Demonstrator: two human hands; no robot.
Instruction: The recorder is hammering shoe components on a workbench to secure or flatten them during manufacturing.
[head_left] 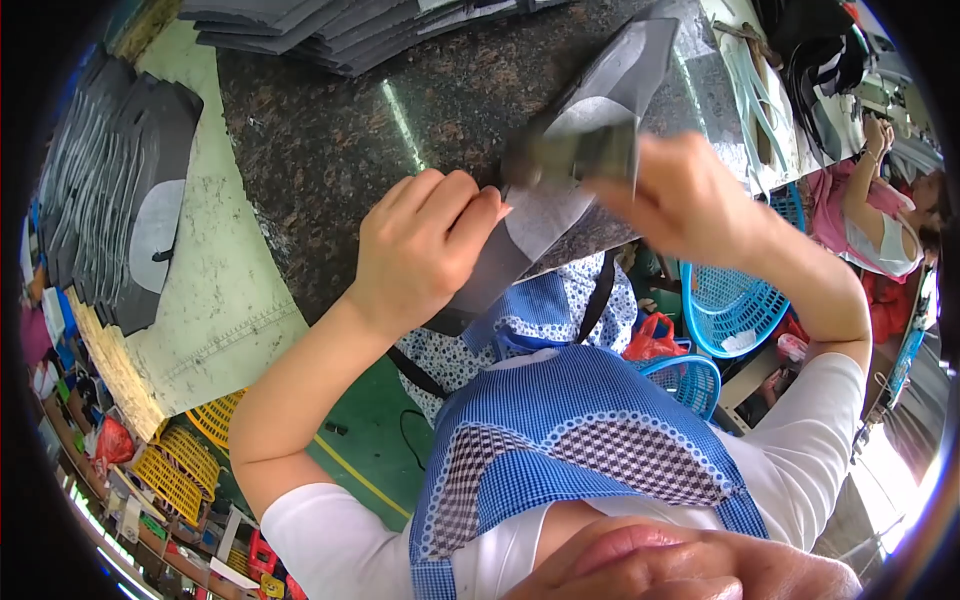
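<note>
A dark grey sheet piece [552, 215] with pale grey patches lies slantwise over the near edge of the speckled dark stone slab [320, 150]. My left hand [425, 235] has its fingers curled and pressed onto the piece, the thumb and forefinger together at its left edge. My right hand [690, 200] is closed around a dark, blunt tool [570, 155], held low over the middle of the piece. Motion smears the tool and the right fingers, so its exact kind and whether it touches the piece cannot be made out.
Stacked grey pieces [330, 30] lie along the slab's far edge, and more [120, 190] fan out on the pale board [230, 290] at left. Blue baskets [730, 305] stand below at right, yellow baskets [180, 470] at lower left. Another person [865, 215] sits at far right.
</note>
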